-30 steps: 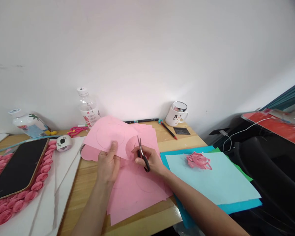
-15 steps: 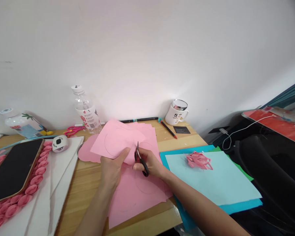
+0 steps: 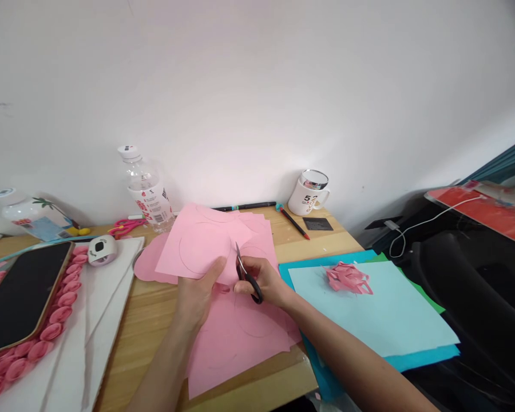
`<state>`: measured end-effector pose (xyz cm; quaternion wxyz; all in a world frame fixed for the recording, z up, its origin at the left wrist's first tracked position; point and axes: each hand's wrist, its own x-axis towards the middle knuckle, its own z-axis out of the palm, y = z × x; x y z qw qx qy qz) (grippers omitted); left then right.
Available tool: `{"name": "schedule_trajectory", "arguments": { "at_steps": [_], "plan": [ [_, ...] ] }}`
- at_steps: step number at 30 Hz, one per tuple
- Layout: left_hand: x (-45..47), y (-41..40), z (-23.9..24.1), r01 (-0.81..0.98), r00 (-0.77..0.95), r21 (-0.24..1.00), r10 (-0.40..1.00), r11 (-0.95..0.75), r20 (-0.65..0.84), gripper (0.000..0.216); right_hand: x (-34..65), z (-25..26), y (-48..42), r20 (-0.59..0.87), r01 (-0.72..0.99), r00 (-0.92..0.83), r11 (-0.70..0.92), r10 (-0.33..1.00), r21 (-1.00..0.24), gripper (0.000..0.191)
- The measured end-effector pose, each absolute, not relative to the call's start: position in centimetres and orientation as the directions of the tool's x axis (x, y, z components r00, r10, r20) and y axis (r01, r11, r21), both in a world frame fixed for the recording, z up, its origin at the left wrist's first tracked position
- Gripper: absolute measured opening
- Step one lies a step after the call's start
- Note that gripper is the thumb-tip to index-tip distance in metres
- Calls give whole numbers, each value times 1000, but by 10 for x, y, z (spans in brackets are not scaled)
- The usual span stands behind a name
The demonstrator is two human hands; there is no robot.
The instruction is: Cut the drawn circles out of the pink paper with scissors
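Note:
My left hand [image 3: 197, 294] pinches the near edge of a pink paper sheet [image 3: 201, 246] with a pencilled circle on it, lifted off the desk. My right hand [image 3: 264, 281] is closed on black-handled scissors [image 3: 245, 274], whose blades point up into the sheet's right edge. More pink sheets [image 3: 240, 335] lie flat under both hands on the wooden desk [image 3: 150, 312].
A plastic bottle [image 3: 145, 189], white mug [image 3: 308, 196], pens [image 3: 292, 222] and pink scissors [image 3: 126, 226] stand along the wall. A dark-centred frame ringed with pink paper roses [image 3: 30, 297] lies left. Light blue paper with a pink cutout curl [image 3: 348, 278] lies right; black chair beyond.
My left hand has turned the pink sheet and shifted it slightly right. The scissors have stayed at its edge, working along the circle. The view has drifted a little to the right.

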<state>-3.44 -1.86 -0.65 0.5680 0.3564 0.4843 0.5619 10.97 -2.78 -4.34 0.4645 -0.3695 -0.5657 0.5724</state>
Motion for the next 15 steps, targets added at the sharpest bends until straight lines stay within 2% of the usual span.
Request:
{"name": "schedule_trajectory", "arguments": {
  "at_steps": [5,11,15],
  "plan": [
    [-35,-19,-2,-249,-103,963,987,98,-127,54,106,-42,-30,-26,-163,-258,-70,966,-984,45],
    [-34,-20,-10,-207,-19,976,997,73,-79,55,110,-43,-28,70,-113,-186,49,980,-992,49],
    [-33,-20,-9,-207,-4,971,992,119,-123,56,109,-41,-29,54,-105,-154,38,987,-994,46]
  ]
}}
